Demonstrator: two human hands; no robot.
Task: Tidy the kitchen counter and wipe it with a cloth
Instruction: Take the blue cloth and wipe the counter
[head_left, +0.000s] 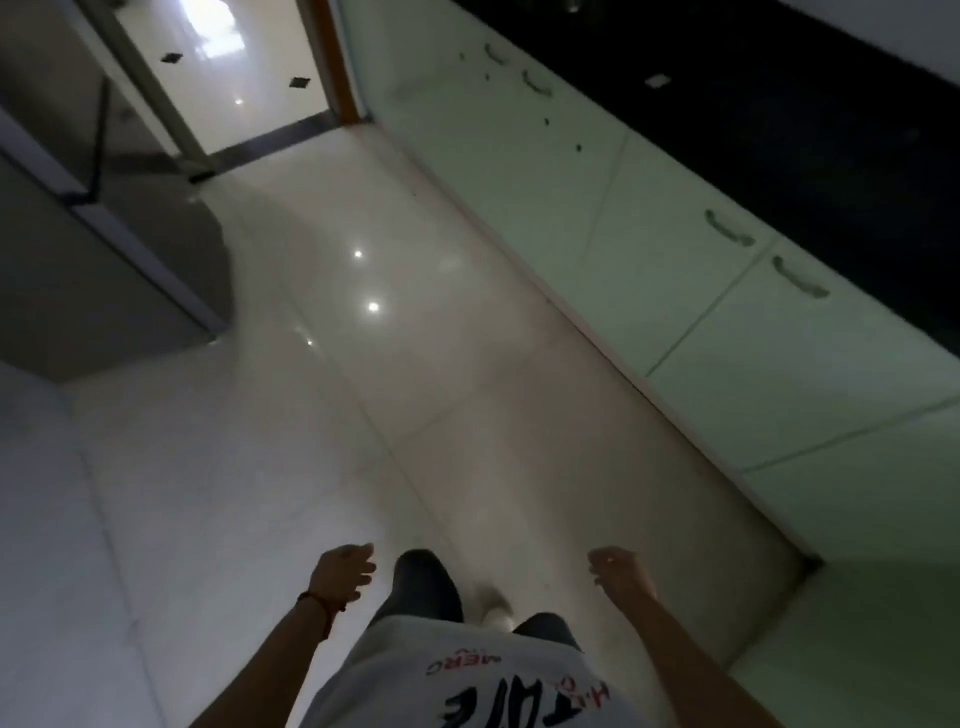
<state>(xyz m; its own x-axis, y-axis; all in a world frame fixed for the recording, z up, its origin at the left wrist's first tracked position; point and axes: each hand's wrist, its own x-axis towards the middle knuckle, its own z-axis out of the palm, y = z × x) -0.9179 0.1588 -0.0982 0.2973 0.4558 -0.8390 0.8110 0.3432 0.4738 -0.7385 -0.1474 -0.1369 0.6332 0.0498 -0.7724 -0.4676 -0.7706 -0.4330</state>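
Shirt (467, 680) print "MERC"; hands empty over floor (322, 415).

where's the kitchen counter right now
In the head view the dark counter runs along the upper right, above the pale green cabinet doors, well ahead of the right hand.

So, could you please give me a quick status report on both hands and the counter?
Left hand and right hand open, holding nothing. Dark black countertop off to the right, untouched; no cloth in view. Glossy white tiled floor ahead.
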